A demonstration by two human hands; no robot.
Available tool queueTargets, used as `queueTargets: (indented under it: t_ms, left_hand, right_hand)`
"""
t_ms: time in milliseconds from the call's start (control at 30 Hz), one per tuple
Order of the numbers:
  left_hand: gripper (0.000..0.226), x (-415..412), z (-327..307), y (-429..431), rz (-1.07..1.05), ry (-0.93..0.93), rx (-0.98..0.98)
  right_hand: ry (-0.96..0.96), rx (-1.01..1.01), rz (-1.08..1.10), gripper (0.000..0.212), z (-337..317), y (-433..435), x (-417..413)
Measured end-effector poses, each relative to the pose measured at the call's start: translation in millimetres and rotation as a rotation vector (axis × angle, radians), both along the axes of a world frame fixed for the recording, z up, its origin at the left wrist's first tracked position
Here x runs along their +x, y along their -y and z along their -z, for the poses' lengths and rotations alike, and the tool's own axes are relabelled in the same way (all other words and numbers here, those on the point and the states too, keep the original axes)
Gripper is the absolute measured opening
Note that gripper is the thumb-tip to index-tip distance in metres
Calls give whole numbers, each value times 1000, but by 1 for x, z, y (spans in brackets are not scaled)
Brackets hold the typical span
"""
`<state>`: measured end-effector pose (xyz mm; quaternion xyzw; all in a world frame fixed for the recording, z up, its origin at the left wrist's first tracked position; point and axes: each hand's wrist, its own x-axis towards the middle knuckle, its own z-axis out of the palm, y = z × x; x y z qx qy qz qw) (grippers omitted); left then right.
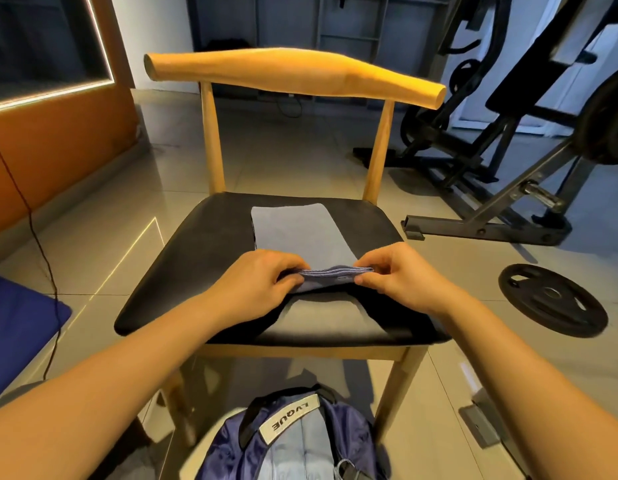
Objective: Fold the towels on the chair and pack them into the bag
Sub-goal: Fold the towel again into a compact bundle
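My left hand (pixel 264 277) and right hand (pixel 399 276) each keep a pinching grip on the near short edge of the grey-blue rectangular cloth towel (pixel 300 233), one at each corner. That edge is raised just off the black padded chair seat (pixel 196 271), while the rest of the towel lies flat on it. The towel's long axis runs straight away from me, from the middle of the seat toward its back posts. The far edge therefore lies dead ahead of both grips, and I judge the next fold carries my edge forward onto it, with both hands equally near. The pinched edge shows several layers, though I cannot count them. Beneath it, toward the seat's front, is a paler grey patch that could be more cloth or only a sheen; I cannot tell. The navy nylon bag (pixel 349 434) with a white label sits below the seat's front edge, closest to me, cut off by the frame, its opening hard to make out.
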<state>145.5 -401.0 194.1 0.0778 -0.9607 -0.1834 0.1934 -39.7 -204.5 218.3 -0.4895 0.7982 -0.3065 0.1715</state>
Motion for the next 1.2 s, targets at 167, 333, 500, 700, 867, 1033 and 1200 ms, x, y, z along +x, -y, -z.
queueTargets:
  t_ms: [167, 333, 500, 700, 867, 1033, 1200]
  left_hand:
    - [26, 19, -6, 12, 76, 114, -167]
    - [33, 27, 1, 12, 3, 169, 50]
    - [39, 30, 9, 4, -187, 177, 163]
    - [47, 28, 13, 0, -349, 219, 209]
    - [23, 31, 12, 3, -405, 79, 361]
    - [6, 36, 17, 3, -205, -70, 57]
    - [46, 44, 26, 4, -79, -55, -264]
  right_hand:
    - [-117, 112, -19, 10, -4, -6, 0]
    - [-118, 191, -8, 19, 0, -4, 3]
    - [-98, 227, 10, 38, 4, -1, 8]
    - [-126, 301, 77, 38, 12, 9, 11]
    - [-195, 199, 192, 30, 13, 9, 17]
    - [-511, -5, 41, 6, 25, -2, 29]
    - [-637, 23, -105, 25, 29, -18, 30]
